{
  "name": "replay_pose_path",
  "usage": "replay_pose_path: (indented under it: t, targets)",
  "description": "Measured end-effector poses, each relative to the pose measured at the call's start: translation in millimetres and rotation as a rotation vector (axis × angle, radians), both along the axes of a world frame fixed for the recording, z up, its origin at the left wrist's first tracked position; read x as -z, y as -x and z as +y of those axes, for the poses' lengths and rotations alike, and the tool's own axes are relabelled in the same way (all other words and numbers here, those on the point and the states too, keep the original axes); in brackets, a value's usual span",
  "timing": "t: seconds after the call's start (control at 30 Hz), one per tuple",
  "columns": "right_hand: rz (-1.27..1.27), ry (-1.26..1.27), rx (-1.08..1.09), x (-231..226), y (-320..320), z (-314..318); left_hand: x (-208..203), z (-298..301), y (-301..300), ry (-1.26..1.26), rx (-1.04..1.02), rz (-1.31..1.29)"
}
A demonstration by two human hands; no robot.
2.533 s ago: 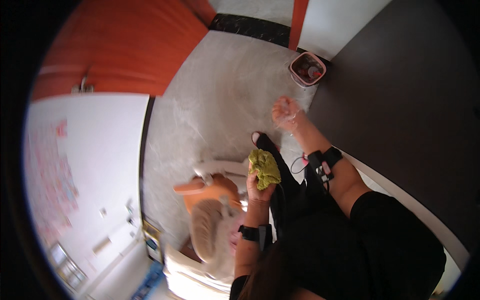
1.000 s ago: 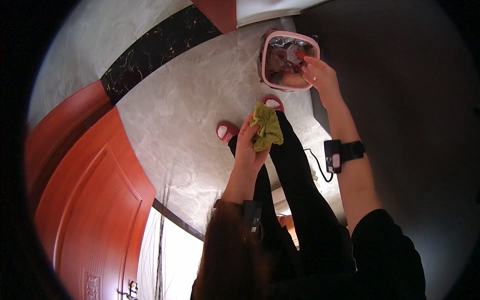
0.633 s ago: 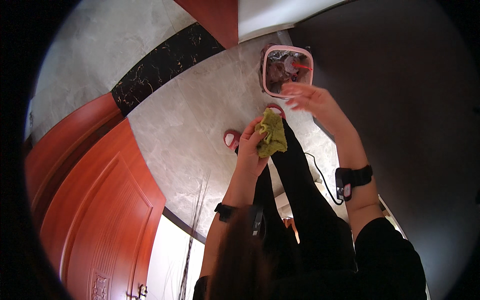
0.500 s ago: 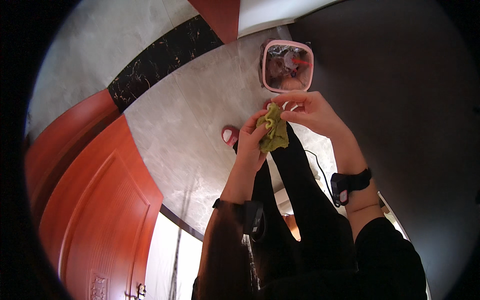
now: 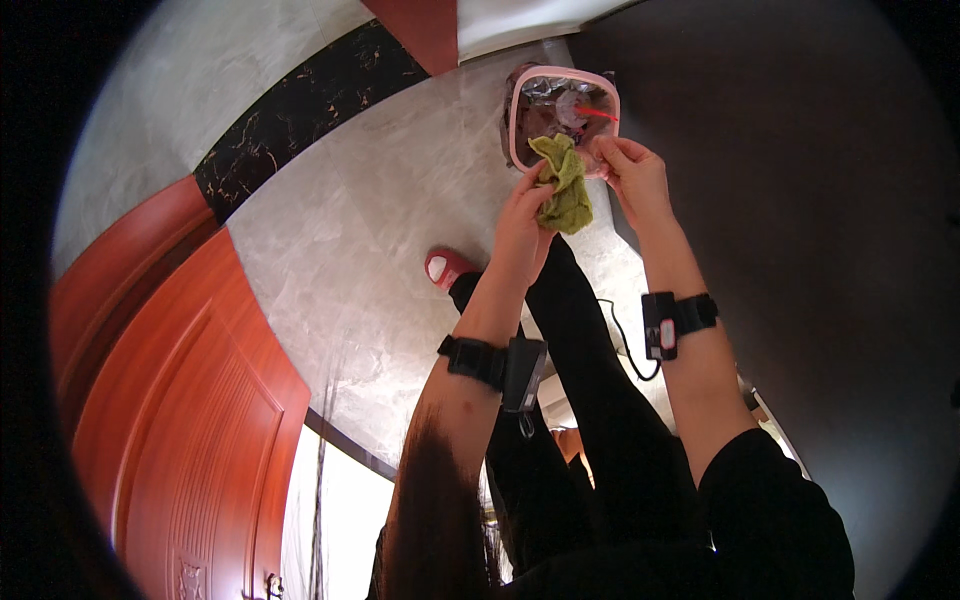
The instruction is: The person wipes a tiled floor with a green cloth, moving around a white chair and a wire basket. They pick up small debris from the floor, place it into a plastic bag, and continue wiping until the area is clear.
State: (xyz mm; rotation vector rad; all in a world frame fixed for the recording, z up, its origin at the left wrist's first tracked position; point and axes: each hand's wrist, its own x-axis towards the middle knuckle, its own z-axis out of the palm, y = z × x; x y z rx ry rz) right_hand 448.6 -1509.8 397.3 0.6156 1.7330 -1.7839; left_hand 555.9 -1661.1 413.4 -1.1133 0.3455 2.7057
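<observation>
My left hand (image 5: 522, 220) grips a crumpled green cloth (image 5: 567, 198), thumb and fingers closed on its left side. The cloth hangs over the near edge of a bin with a pink rim (image 5: 565, 72). To the right of the cloth, my right hand (image 5: 640, 182) is raised by the bin's near right corner, apart from the cloth. Its thumb and forefinger are pinched together; anything between them is too small to make out. Inside the bin lie a clear plastic cup with a red straw (image 5: 597, 113) and crinkled plastic.
A dark flat panel (image 5: 780, 200) runs along my right side. Grey marble-look tiles (image 5: 350, 220) cover the floor, crossed by a black stone strip (image 5: 310, 110). At the left stands a reddish wooden door (image 5: 200, 430). My foot in a red slipper (image 5: 447, 267) is below my left hand.
Both hands have moved forward, bringing the cloth up to the bin's near edge. My right hand has come away from the cloth to the right, its fingertips now pinched together.
</observation>
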Motion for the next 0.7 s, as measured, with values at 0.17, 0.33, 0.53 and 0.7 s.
replay_pose_path:
  t: [0.17,0.33,0.53,0.7]
  targets:
    - [-0.133,-0.017,0.204,55.0,11.6,19.8,52.2,28.5,34.5,0.254,0.179,0.082]
    - [-0.24,-0.049,0.115,72.1,13.9,26.6,91.2,60.3,59.8,0.56,0.267,-0.184]
    - [-0.059,-0.206,-0.151,79.7,4.8,36.8,117.9,63.8,69.3,0.665,0.373,-0.248]
    - [-0.004,-0.298,-0.216,106.8,-0.9,43.0,117.6,63.4,65.1,0.785,0.36,-0.316]
